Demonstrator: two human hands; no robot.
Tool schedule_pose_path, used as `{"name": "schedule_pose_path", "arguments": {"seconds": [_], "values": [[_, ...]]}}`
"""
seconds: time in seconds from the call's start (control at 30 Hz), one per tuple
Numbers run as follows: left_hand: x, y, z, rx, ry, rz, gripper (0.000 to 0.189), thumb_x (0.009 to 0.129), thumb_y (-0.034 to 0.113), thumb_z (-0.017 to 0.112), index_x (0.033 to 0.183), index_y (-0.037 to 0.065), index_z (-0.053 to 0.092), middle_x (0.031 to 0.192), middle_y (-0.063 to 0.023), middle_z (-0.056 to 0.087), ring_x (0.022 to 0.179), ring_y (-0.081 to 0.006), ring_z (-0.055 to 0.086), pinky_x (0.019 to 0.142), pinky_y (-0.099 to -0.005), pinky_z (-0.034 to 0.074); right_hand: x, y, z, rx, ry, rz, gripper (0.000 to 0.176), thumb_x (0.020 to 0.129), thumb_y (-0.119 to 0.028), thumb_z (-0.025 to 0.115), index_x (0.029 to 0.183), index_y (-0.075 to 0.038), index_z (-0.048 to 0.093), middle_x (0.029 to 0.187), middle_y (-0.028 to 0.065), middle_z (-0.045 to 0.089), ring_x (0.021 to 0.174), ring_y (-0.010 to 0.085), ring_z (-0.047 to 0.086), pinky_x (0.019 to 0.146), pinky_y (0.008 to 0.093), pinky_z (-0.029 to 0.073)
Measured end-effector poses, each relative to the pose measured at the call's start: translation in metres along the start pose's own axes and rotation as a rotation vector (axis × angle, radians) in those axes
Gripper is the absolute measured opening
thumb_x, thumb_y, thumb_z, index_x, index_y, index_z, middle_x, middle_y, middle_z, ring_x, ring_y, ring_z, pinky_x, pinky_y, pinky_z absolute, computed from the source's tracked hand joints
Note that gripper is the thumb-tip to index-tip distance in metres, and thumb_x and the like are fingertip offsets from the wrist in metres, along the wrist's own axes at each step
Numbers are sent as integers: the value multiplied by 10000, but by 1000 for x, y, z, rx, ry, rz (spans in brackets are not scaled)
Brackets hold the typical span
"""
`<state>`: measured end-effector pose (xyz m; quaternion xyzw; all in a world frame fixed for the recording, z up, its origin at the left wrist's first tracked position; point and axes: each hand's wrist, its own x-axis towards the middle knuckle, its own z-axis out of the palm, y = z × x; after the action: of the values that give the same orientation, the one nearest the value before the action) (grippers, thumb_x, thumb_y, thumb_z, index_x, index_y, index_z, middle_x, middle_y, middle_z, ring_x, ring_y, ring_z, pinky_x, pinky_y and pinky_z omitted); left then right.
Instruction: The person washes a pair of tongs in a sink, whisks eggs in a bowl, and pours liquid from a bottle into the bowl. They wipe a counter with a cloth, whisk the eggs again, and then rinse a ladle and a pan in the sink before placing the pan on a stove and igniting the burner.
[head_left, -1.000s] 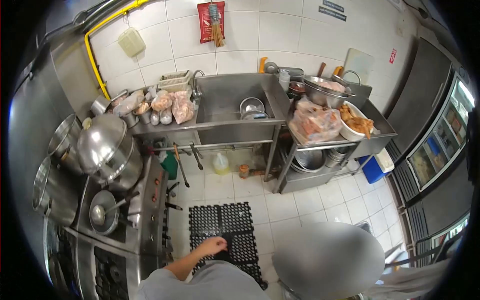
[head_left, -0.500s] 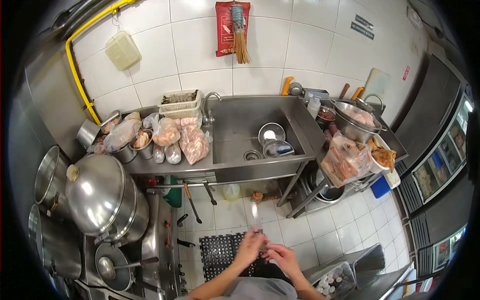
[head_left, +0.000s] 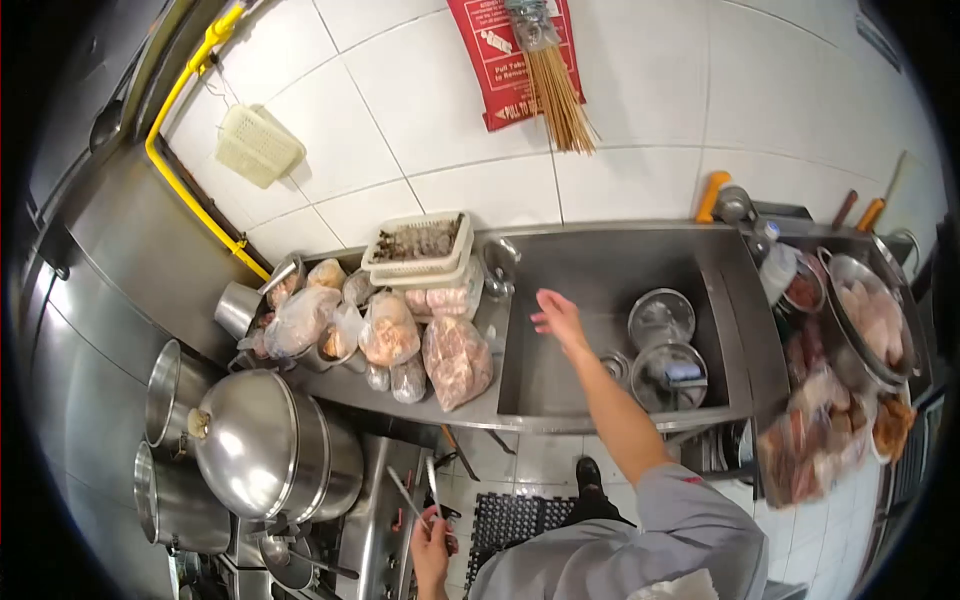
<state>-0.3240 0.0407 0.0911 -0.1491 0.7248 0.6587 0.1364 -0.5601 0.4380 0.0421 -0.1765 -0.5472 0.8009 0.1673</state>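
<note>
My left hand (head_left: 431, 545) is low in the view beside the stove. It is closed around metal tongs (head_left: 412, 500), whose two arms point up and stand apart. My right hand (head_left: 560, 318) reaches over the steel sink (head_left: 560, 385), fingers stretched toward the faucet (head_left: 500, 265) with a gap between; it holds nothing. In the sink's right half sit two round metal bowls or strainers (head_left: 662, 318), the nearer one with a bluish item on it. Left of the sink lies a plastic bag of raw meat (head_left: 457, 362).
White baskets (head_left: 415, 255) and more bagged food (head_left: 388, 330) stand left of the sink. A large domed pot (head_left: 250, 445) is on the stove at left. Raw meat in a metal basin (head_left: 870, 320) and bagged meat (head_left: 815, 440) crowd the right counter. A rubber mat (head_left: 515, 525) covers the floor.
My hands, together low in the middle before, are now apart. The right has moved up over the sink; the left has moved left and now holds tongs. The view has shifted closer to the sink.
</note>
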Motion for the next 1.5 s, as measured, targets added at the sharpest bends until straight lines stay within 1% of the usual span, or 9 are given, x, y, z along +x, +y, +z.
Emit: {"name": "schedule_pose_path", "arguments": {"seconds": [0.07, 0.27, 0.4, 0.43, 0.5, 0.77, 1.1, 1.23, 1.5], "values": [[17, -3, 30, 102, -34, 9, 330, 946, 118, 529, 1243, -17, 476, 780, -54, 569, 510, -102, 524, 452, -238, 414, 70, 6, 30, -152, 78, -132, 495, 935, -383, 578, 1310, -66, 512, 1024, 40, 644, 774, 108, 616, 615, 260, 517], [53, 36, 127, 401, -197, 66, 251, 932, 146, 543, 1137, 1, 551, 742, -94, 620, 492, -133, 577, 452, -282, 448, 106, -16, 27, -747, -700, 192, 338, 922, -342, 583, 817, -32, 665, 731, 57, 676, 555, 141, 630, 508, 260, 515], [153, 36, 192, 858, -348, 429, 326, 895, 178, 540, 1174, 12, 512, 906, -269, 632, 846, -464, 605, 736, -512, 480, 115, -2, -11, -712, -674, 142, 203, 879, -161, 571, 791, 2, 654, 667, 115, 661, 547, 177, 635, 494, 318, 515], [194, 16, 209, 926, -361, 770, 358, 862, 171, 560, 1176, 11, 501, 949, -282, 618, 833, -475, 600, 728, -528, 483, 99, -29, -19, -914, -706, -26, 176, 863, -129, 554, 796, -6, 660, 652, 101, 659, 544, 170, 623, 512, 321, 499], [220, 58, 265, 1112, -471, 658, 344, 851, 149, 534, 1162, 6, 510, 879, -273, 637, 797, -461, 615, 751, -565, 474, 69, -61, -47, -860, -604, -147, 187, 856, -184, 576, 771, -41, 662, 617, 88, 634, 551, 187, 603, 547, 339, 484], [289, 148, 367, 1378, -596, 531, 356, 800, 103, 535, 1154, 97, 576, 1061, -246, 634, 1065, -400, 588, 901, -478, 477, -83, -17, -260, -1996, -620, 213, 373, 795, -290, 684, 1148, -177, 644, 1272, 168, 535, 1185, 376, 490, 981, 494, 417], [263, 85, 337, 834, -560, 631, 339, 871, 155, 559, 1194, 58, 593, 1008, -230, 637, 970, -413, 602, 824, -453, 484, -77, -12, -231, -403, 370, 40, 453, 852, -103, 632, 1290, -36, 539, 1236, 113, 602, 1121, 211, 570, 959, 306, 438], [220, 37, 349, 894, -389, 734, 435, 846, 105, 563, 1276, 43, 535, 1061, -213, 593, 931, -417, 600, 799, -479, 488, -28, 26, -143, 1026, 183, 369, 392, 854, -215, 619, 1212, -125, 489, 1123, 85, 562, 1055, 224, 538, 931, 424, 430], [201, 36, 333, 925, -226, 733, 493, 830, 15, 516, 1321, 21, 471, 987, -193, 550, 839, -414, 597, 721, -469, 504, 14, 68, -71, 610, 247, 408, 254, 897, -62, 556, 1151, -61, 547, 1033, 71, 597, 888, 188, 572, 793, 361, 490]]}}
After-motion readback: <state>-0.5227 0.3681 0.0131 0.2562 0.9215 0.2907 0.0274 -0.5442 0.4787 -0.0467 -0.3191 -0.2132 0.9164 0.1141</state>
